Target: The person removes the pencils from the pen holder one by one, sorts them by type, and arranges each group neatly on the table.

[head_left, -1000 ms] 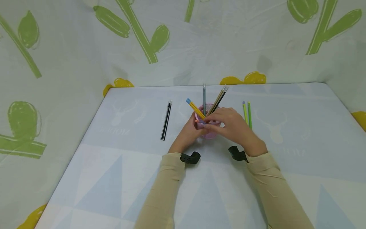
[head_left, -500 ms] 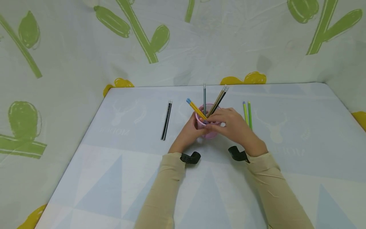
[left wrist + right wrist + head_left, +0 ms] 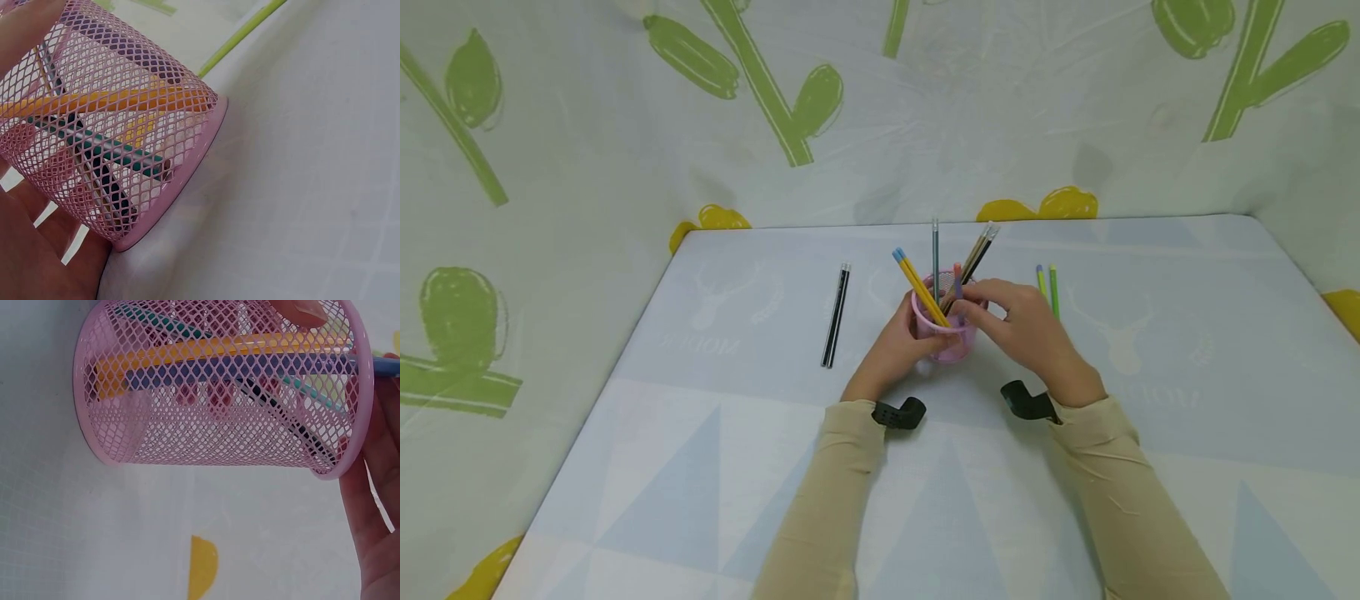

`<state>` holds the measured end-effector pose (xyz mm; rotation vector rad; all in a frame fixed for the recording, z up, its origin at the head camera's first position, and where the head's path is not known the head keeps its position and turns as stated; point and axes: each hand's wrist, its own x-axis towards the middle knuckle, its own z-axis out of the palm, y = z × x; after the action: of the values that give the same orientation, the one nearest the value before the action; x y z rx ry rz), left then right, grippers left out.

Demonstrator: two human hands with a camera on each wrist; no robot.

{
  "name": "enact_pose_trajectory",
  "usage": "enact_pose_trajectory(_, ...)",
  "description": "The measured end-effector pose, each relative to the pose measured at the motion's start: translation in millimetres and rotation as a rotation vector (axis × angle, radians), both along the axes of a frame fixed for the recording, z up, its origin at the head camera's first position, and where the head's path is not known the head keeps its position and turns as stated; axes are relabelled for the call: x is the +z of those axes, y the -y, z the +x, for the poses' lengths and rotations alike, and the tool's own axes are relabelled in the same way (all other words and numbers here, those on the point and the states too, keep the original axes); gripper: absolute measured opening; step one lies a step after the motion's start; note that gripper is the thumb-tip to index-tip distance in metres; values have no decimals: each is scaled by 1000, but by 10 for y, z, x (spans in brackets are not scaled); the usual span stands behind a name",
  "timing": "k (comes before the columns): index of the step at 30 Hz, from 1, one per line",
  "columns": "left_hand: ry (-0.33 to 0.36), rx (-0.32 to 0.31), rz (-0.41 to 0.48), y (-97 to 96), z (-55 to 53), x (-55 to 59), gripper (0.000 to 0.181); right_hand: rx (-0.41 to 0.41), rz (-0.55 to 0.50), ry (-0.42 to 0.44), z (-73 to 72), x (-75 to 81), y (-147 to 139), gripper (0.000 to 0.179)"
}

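My left hand (image 3: 892, 343) grips a pink mesh pencil cup (image 3: 967, 339) from its left side, thumb across the front. A purple pencil (image 3: 958, 289) with an orange-pink end stands in the cup, and my right hand (image 3: 1028, 327) pinches it above the rim. In the right wrist view, the purple pencil (image 3: 187, 370) runs down inside the mesh, its lower end near the base. Beside it in the cup lean two yellow pencils (image 3: 917, 283) with blue ends, a teal-grey pencil (image 3: 936, 254), and gold and black pencils (image 3: 981, 252) tilted to the right.
Two black pencils (image 3: 836, 317) lie side by side on the table, left of the cup. To its right lie two green pencils (image 3: 1054, 292), partly hidden by my right hand. The table's far edge (image 3: 850, 227) meets a patterned cloth wall.
The purple pencil has gone from lying across the rim to standing in the cup. My right hand has shifted slightly right, and the yellow pencils have tilted more upright. The left hand stays put.
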<state>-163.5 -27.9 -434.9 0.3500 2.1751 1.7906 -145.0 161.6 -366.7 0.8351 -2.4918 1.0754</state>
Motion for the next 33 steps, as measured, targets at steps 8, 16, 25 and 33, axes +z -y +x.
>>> enact_pose_trajectory(8,-16,10,-6,1,8,-25,84,-92,-96,76,10,27,-31,22)
enact_pose_trajectory(16,-16,5,11,1,32,8,83,-157,-260,65,7,53,-76,23)
enact_pose_trajectory(25,-31,12,-13,5,38,8,82,-150,-522,143,73,196,-108,25)
enact_pose_trajectory(33,-26,9,-20,0,32,0,84,-145,-769,150,127,314,-147,20)
